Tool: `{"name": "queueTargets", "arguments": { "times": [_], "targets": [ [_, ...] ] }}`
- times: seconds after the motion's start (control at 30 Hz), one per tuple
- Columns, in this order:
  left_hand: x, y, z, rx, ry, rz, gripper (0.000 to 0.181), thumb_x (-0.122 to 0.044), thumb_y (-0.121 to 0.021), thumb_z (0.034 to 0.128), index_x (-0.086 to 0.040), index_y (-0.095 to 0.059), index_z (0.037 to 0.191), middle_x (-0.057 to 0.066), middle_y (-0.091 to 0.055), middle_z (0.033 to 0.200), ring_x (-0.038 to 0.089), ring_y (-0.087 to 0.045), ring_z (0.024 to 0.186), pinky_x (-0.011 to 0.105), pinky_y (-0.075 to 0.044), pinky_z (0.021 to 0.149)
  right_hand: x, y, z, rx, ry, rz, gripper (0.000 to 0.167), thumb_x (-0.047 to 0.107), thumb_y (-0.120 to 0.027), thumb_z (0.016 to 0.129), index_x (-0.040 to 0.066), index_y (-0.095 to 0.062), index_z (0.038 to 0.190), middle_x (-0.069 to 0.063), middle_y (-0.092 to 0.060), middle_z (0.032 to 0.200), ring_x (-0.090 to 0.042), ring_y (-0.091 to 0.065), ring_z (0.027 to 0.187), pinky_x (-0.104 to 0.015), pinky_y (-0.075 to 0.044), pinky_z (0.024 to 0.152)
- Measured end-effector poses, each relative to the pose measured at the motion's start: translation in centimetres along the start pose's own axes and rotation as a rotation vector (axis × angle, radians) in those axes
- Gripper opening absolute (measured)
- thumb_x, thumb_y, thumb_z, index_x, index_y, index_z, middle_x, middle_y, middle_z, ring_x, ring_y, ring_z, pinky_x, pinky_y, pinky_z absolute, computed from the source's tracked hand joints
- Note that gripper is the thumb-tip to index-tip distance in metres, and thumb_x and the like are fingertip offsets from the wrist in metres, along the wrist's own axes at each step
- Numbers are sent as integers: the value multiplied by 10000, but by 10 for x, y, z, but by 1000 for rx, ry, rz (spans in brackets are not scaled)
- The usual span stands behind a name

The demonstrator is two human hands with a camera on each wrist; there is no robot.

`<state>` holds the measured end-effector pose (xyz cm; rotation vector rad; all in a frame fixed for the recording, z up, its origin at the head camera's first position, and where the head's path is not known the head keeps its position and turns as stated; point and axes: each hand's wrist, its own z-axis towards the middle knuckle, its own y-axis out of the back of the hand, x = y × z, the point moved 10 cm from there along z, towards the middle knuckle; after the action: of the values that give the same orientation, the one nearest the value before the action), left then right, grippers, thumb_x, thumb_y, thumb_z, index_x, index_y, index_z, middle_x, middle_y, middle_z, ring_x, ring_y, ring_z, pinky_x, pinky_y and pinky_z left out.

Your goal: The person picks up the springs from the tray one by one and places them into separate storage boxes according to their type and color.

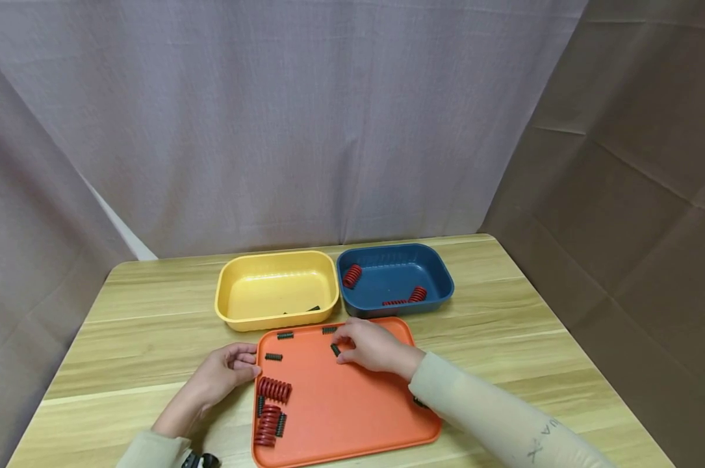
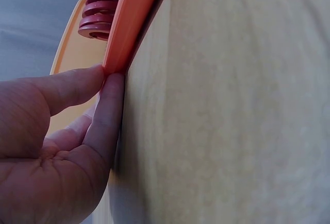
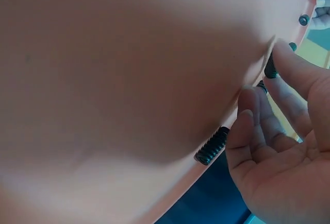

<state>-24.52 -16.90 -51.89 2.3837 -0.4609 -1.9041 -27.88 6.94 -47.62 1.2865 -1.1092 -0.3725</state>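
My right hand (image 1: 371, 346) pinches a small dark green spring (image 1: 335, 350) between thumb and finger, above the far part of the orange tray (image 1: 352, 403). In the right wrist view the held spring (image 3: 270, 66) shows at the fingertips, and another green spring (image 3: 212, 147) lies by the tray's edge near the curled fingers. My left hand (image 1: 222, 374) grips the tray's left rim, thumb and finger meeting on the edge (image 2: 126, 33) in the left wrist view. Two big red springs (image 1: 274, 390) and several small green springs (image 1: 273, 357) lie along the tray's left side and far edge.
Behind the tray, a yellow bin (image 1: 276, 320) holds dark pieces at its near side. Right beside it, a blue bin (image 1: 399, 310) contains three red springs (image 1: 352, 276). A dark object (image 1: 210, 460) is by the left sleeve. Grey curtains (image 1: 305, 130) hang behind the wooden table (image 1: 504, 338).
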Motion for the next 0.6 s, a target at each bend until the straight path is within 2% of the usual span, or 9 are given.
{"name": "queueTargets", "arguments": {
  "times": [0.17,0.37,0.6],
  "targets": [
    [0,1,0,-6,10,2,446,34,-716,814,70,-566,1231,145,-613,1008,217,-613,872,255,-533,741,1,4,-2,-30,0,57,290,348,-761,834,172,-651,1036,82,-589,914,-90,-541,840,-266,-485,790],
    [0,0,0,-3,11,-1,447,35,-717,813,69,-564,1232,144,-612,1005,217,-611,871,256,-534,738,3,17,-6,-104,13,148,267,346,-771,825,172,-622,961,24,-611,884,-143,-570,820,-250,-486,732],
    [0,0,0,7,1,10,472,23,-727,808,81,-552,1243,148,-618,1010,221,-615,872,258,-535,737,0,38,-6,-276,1,195,316,411,-755,826,180,-633,1003,15,-624,962,-167,-582,899,-280,-496,783]
  ]
}}
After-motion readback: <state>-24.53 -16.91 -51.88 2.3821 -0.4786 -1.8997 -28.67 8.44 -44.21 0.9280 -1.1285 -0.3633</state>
